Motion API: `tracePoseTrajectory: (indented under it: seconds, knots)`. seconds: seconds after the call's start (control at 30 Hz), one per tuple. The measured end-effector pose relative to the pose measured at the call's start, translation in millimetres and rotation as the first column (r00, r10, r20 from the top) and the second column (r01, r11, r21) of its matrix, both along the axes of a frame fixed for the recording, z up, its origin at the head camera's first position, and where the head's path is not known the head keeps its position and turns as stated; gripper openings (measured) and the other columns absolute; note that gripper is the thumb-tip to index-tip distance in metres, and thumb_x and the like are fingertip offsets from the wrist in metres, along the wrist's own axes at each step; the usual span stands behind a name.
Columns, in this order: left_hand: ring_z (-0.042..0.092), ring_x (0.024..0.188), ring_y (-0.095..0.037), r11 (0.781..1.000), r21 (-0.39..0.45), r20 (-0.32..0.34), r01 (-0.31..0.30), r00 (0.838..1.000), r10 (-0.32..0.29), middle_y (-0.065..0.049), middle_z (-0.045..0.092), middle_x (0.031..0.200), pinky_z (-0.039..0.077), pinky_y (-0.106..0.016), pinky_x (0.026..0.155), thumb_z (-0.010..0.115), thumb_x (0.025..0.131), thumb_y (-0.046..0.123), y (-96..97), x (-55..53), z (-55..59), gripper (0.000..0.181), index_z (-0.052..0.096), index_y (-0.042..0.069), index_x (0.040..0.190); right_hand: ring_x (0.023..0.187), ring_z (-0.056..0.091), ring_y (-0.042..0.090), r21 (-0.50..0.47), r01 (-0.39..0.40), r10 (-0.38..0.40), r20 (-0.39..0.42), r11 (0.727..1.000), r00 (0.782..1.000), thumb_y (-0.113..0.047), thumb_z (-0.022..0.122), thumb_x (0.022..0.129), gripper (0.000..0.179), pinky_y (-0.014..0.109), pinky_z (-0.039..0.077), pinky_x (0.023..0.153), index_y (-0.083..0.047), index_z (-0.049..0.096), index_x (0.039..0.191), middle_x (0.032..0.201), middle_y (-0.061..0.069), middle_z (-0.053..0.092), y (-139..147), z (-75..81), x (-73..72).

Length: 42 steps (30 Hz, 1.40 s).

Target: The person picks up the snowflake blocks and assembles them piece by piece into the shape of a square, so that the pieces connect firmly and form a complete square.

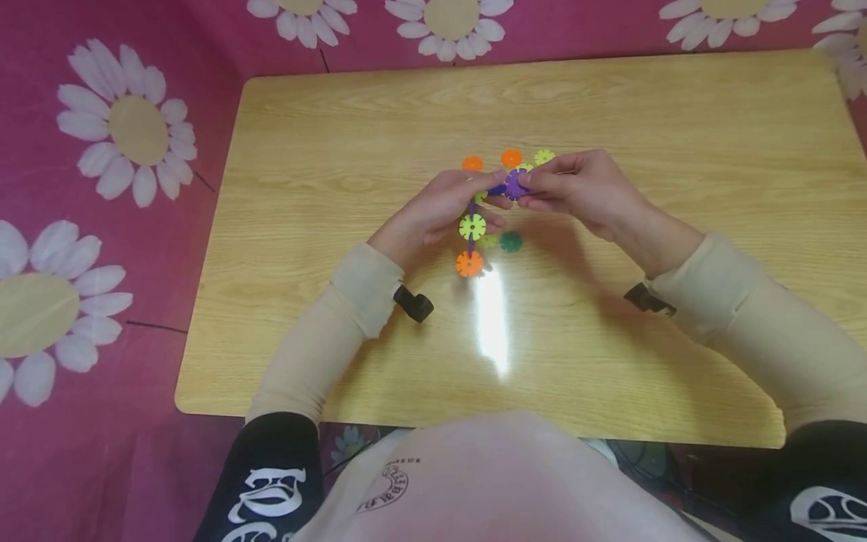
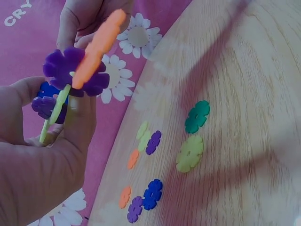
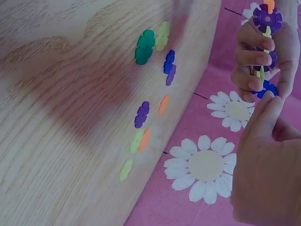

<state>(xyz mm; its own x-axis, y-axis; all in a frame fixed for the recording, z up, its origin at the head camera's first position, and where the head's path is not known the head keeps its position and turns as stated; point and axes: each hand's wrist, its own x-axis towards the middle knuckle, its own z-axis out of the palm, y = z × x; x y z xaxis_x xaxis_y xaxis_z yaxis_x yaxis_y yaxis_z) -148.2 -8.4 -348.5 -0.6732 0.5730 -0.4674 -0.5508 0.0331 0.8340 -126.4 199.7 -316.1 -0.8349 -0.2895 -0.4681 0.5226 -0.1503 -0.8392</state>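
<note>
My left hand point(image 1: 440, 205) holds a chain of notched plastic flower discs slotted together edge to edge. In the head view an orange disc point(image 1: 469, 264) forms its near end, with a yellow-green disc point(image 1: 473, 226) further up. A blue disc point(image 3: 268, 89) sits at the far end, by the left fingertips. My right hand point(image 1: 588, 194) pinches a purple disc point(image 1: 516, 184) against that blue disc; whether the two are slotted together I cannot tell. The left wrist view shows the chain's orange disc point(image 2: 99, 51) and purple disc point(image 2: 66, 70) clear of the fingers.
Loose discs lie flat on the wooden table point(image 1: 339, 135). A green disc point(image 2: 197, 116) lies beside a yellow-green disc point(image 2: 190, 153). Farther off are a blue disc point(image 2: 153, 194), a purple disc point(image 3: 142, 114), an orange disc point(image 1: 511, 158) and several others. Flowered pink cloth point(image 1: 217, 45) borders the table.
</note>
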Motion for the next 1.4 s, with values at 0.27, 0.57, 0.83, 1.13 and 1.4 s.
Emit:
tracePoseTrajectory:
  seconds: [0.27, 0.57, 0.83, 1.13, 1.4]
  knots:
    - [0.063, 0.093, -0.033, 1.000, -0.013, -0.028, 0.003, 1.000, -0.003, -0.017, 0.059, 0.112, 0.046, -0.050, 0.089, 0.054, 0.094, 0.034, 1.7, 0.4, 1.8, 0.037, 0.061, 0.003, 0.113, 0.085, 0.067, 0.025, -0.014, 0.020, -0.019, 0.059, 1.000, 0.998, -0.004, 0.073, 0.077, 0.025, 0.029, 0.053, 0.078, 0.010, 0.062, 0.094, 0.096, 0.020, 0.066, 0.4, 0.3, 1.7]
    - [0.065, 0.086, -0.030, 1.000, -0.002, -0.061, 0.016, 0.998, -0.016, -0.020, 0.059, 0.111, 0.047, -0.051, 0.087, 0.054, 0.093, 0.035, 2.8, 1.1, 1.0, 0.037, 0.064, 0.001, 0.106, 0.084, 0.068, 0.026, -0.007, -0.009, 0.009, 0.042, 1.000, 0.999, -0.003, 0.073, 0.077, 0.022, 0.030, 0.053, 0.077, 0.010, 0.063, 0.092, 0.093, 0.020, 0.067, 0.4, 0.1, 1.6]
    - [0.063, 0.080, -0.030, 1.000, 0.008, -0.091, 0.029, 0.995, -0.028, -0.015, 0.057, 0.104, 0.052, -0.045, 0.082, 0.052, 0.095, 0.033, 4.6, 1.1, -0.1, 0.037, 0.062, -0.001, 0.106, 0.083, 0.068, 0.025, -0.007, -0.007, 0.007, 0.064, 1.000, 0.998, 0.001, 0.070, 0.079, 0.015, 0.030, 0.053, 0.078, 0.009, 0.065, 0.092, 0.093, 0.020, 0.067, -2.1, -0.3, 1.8]
    - [0.059, 0.067, -0.022, 1.000, 0.001, -0.098, 0.013, 0.995, -0.013, -0.010, 0.053, 0.097, 0.053, -0.035, 0.069, 0.051, 0.095, 0.031, 2.7, 0.0, 1.9, 0.034, 0.062, 0.001, 0.106, 0.088, 0.067, 0.026, -0.018, -0.019, 0.022, 0.130, 1.000, 0.991, 0.000, 0.069, 0.080, 0.015, 0.030, 0.052, 0.081, 0.009, 0.066, 0.091, 0.097, 0.021, 0.065, -5.8, 0.7, -5.0]
    - [0.054, 0.066, -0.021, 0.995, -0.046, -0.124, 0.087, 0.988, -0.092, -0.010, 0.053, 0.096, 0.048, -0.027, 0.058, 0.051, 0.095, 0.032, 2.3, 1.7, -0.6, 0.033, 0.061, 0.002, 0.103, 0.092, 0.066, 0.026, 0.007, -0.071, 0.069, 0.170, 0.997, 0.983, -0.003, 0.069, 0.081, 0.018, 0.030, 0.051, 0.082, 0.008, 0.068, 0.095, 0.099, 0.021, 0.066, -5.2, -0.5, -4.3]
